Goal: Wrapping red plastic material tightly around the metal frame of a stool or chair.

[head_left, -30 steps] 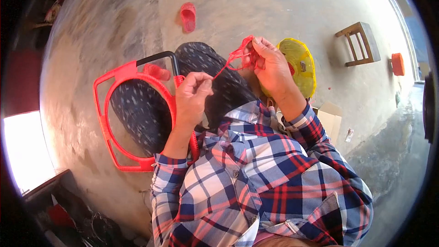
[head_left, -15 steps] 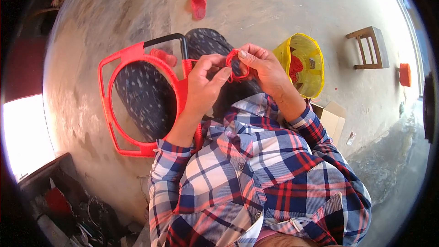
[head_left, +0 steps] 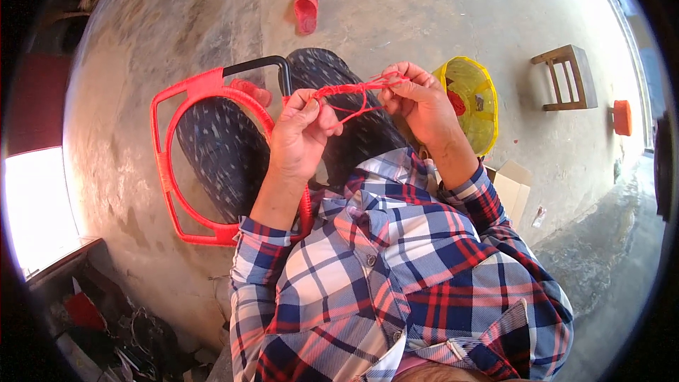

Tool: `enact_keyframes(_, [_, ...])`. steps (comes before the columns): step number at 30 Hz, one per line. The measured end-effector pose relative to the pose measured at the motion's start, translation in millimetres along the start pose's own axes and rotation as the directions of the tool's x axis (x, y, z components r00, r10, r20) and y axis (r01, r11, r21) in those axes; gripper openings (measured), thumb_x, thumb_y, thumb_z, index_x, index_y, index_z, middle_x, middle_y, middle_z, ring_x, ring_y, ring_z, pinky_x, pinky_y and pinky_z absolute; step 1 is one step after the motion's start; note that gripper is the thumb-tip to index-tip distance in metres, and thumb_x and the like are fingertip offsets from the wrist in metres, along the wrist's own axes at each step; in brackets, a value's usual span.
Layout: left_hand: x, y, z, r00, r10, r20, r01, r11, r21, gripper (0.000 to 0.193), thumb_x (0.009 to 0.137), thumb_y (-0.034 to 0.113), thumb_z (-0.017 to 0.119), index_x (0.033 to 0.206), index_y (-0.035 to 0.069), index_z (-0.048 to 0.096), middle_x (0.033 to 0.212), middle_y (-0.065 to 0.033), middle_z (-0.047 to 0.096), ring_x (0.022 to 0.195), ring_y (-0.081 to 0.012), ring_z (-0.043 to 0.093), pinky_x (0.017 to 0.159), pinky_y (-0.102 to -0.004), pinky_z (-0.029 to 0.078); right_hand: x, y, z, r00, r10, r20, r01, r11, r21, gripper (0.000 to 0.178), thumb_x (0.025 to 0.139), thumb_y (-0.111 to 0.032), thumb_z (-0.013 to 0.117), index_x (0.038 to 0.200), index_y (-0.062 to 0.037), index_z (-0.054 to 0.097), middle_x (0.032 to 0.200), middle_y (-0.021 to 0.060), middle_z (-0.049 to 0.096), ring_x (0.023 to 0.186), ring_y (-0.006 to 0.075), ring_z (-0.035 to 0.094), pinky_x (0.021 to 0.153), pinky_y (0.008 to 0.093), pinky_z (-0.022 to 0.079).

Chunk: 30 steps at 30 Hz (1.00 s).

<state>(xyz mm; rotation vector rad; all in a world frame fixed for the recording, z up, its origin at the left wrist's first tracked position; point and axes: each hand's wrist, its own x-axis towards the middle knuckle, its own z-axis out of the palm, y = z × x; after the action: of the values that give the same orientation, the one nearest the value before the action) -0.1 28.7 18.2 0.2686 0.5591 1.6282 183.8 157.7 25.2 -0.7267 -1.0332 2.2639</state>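
Observation:
A loose bundle of red cord (head_left: 352,90) is stretched between my two hands above my lap. My left hand (head_left: 298,131) pinches one end of it, close to the frame's bare black corner. The other end is held in the closed fingers of my right hand (head_left: 424,102), and a loop sags between them. On my lap at the left rests a metal frame (head_left: 164,163) with a round ring inside, mostly wrapped in red cord. Part of its right side is hidden behind my left hand and forearm.
To the right stands a yellow translucent bin (head_left: 488,117) with red cord inside. Beyond it are a wooden stool (head_left: 576,78) and an orange block-like object (head_left: 622,118). A cardboard box (head_left: 511,187) sits by my right elbow. One red clog (head_left: 306,12) lies ahead; clutter (head_left: 120,332) fills the lower left.
My hands have moved apart, drawing the bunched red cord out into a stretched bundle. My left hand shifted slightly left, my right hand slightly right. The wrapped frame stays about where it was.

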Motion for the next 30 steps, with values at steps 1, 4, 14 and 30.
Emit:
enact_keyframes(1, [0,0,-1,1.000,-0.002,0.001,0.002,1.000,0.000,0.008,0.090,0.015,0.055,0.091,0.008,0.052,0.074,-0.0042,0.054,0.067,-0.0143,0.050,0.066,-0.0315,0.042,1,1,-2,1.000,0.014,0.016,-0.015,0.999,0.045,0.017,0.084,-0.010,0.059,0.101,-0.0058,0.060,0.085,0.0009,0.064,0.078,0.0087,0.059,0.068,0.0217,0.045])
enact_keyframes(4, [0,3,1,0.999,-0.024,-0.036,0.025,1.000,0.008,0.009,0.090,0.017,0.056,0.089,0.009,0.052,0.064,0.0000,0.045,0.058,-0.0114,0.042,0.059,-0.0303,0.038,-2,0,11,0.988,0.009,-0.156,-0.026,0.994,-0.107,0.021,0.084,-0.007,0.057,0.105,-0.0057,0.059,0.091,0.0020,0.063,0.083,0.0102,0.060,0.070,0.0231,0.046])
enact_keyframes(14, [0,-2,8,0.993,-0.054,-0.107,0.088,0.932,0.350,0.015,0.092,0.019,0.054,0.090,0.004,0.055,0.054,0.0031,0.038,0.050,-0.0083,0.034,0.052,-0.0242,0.030,-8,-15,41,0.966,-0.212,0.150,0.254,0.650,-0.716,0.030,0.081,-0.002,0.062,0.110,-0.0036,0.059,0.095,0.0011,0.062,0.085,0.0071,0.056,0.077,0.0220,0.045])
enact_keyframes(30, [-1,-2,4,0.987,0.148,-0.069,-0.112,0.922,0.371,0.031,0.081,0.013,0.068,0.105,0.000,0.053,0.077,-0.0006,0.055,0.071,-0.0117,0.051,0.075,-0.0293,0.043,1,-2,-4,0.998,0.029,-0.048,-0.027,0.998,0.057,0.008,0.087,-0.015,0.061,0.081,-0.0084,0.061,0.072,-0.0023,0.058,0.059,0.0032,0.049,0.051,0.0173,0.035])
